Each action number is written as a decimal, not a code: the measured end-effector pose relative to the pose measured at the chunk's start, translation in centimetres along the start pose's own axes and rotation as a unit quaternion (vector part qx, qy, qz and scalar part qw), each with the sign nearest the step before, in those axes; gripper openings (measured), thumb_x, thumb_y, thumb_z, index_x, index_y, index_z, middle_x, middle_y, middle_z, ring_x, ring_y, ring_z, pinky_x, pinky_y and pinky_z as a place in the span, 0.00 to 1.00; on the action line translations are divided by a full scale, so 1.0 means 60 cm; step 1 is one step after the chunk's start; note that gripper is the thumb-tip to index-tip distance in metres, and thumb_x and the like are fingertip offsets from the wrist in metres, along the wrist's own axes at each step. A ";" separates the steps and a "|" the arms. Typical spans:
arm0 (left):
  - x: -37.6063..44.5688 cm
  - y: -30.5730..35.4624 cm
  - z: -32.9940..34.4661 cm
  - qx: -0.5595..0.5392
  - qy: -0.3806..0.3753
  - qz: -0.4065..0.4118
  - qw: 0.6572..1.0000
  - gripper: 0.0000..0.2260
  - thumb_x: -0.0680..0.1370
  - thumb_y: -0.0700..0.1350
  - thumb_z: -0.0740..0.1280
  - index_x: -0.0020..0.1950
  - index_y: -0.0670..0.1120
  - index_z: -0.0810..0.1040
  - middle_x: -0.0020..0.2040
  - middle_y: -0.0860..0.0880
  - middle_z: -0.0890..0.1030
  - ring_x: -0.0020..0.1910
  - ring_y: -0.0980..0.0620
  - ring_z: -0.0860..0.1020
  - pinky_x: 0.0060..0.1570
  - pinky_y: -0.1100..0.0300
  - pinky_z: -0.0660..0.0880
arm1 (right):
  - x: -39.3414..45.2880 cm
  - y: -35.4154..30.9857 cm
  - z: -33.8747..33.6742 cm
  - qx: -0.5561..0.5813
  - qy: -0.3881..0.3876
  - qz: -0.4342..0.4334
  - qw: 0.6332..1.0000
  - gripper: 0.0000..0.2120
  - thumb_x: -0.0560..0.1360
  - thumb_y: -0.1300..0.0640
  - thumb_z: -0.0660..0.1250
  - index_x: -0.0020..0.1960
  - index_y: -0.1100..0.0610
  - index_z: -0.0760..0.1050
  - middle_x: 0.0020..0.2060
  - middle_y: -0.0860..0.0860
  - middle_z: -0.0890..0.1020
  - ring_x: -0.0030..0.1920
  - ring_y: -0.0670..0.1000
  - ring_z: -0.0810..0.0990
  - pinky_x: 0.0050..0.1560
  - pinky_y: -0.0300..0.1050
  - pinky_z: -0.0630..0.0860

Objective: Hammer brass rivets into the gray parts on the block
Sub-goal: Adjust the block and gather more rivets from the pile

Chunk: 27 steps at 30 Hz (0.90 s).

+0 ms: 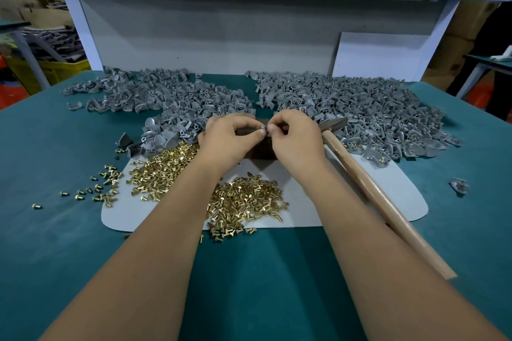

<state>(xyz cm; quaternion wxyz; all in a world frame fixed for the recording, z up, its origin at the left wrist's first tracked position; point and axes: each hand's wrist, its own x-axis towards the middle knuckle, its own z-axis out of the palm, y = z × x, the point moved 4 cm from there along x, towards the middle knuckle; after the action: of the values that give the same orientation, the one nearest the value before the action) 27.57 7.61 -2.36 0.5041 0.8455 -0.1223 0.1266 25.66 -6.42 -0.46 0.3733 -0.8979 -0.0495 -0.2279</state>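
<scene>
Both hands meet over the dark block (260, 151) at the table's middle. My left hand (228, 141) and my right hand (296, 138) pinch a small gray part (263, 128) between their fingertips, just above the block. Whether a rivet sits in it is hidden by the fingers. Loose brass rivets (243, 202) lie in a heap on the white mat (318, 210) below my wrists, and more brass rivets (160, 169) lie to the left. A wooden-handled hammer (368, 188) lies on the mat to the right of my right hand, its metal head (333, 123) near the block.
A large pile of gray parts (171, 99) spreads at the back left, and another pile of gray parts (368, 111), some with brass rivets in them, at the back right. Stray rivets (94, 191) dot the green table (263, 271) on the left. A single gray part (458, 185) lies far right.
</scene>
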 end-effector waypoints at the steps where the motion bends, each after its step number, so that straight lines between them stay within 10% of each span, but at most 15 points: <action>1: 0.000 0.001 0.000 0.000 0.000 0.000 1.000 0.10 0.75 0.52 0.73 0.38 0.67 0.79 0.59 0.57 0.80 0.67 0.45 0.72 0.67 0.41 0.67 | -0.002 0.005 -0.002 0.027 0.008 0.006 1.000 0.06 0.77 0.58 0.64 0.43 0.54 0.78 0.43 0.48 0.80 0.48 0.51 0.76 0.48 0.46 0.72; 6: -0.002 0.002 0.000 -0.001 -0.003 -0.009 1.000 0.09 0.75 0.52 0.73 0.37 0.67 0.80 0.59 0.59 0.80 0.67 0.46 0.72 0.67 0.41 0.67 | 0.000 0.021 -0.013 0.180 0.035 0.073 0.980 0.10 0.79 0.56 0.61 0.46 0.52 0.82 0.42 0.48 0.83 0.48 0.50 0.81 0.55 0.54 0.76; 27: -0.004 0.002 0.004 -0.036 0.001 -0.036 0.999 0.03 0.72 0.56 0.72 0.39 0.64 0.82 0.60 0.59 0.79 0.67 0.45 0.72 0.67 0.40 0.67 | 0.000 0.024 -0.010 0.202 0.028 0.074 0.976 0.10 0.79 0.58 0.61 0.48 0.53 0.82 0.46 0.48 0.83 0.51 0.49 0.80 0.58 0.55 0.75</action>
<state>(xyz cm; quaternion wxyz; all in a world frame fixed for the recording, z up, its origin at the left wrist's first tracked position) 27.36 7.37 -2.47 0.5384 0.8307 -0.0959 0.1046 25.82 -7.88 -1.00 0.5643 -0.7984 -0.0172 -0.2094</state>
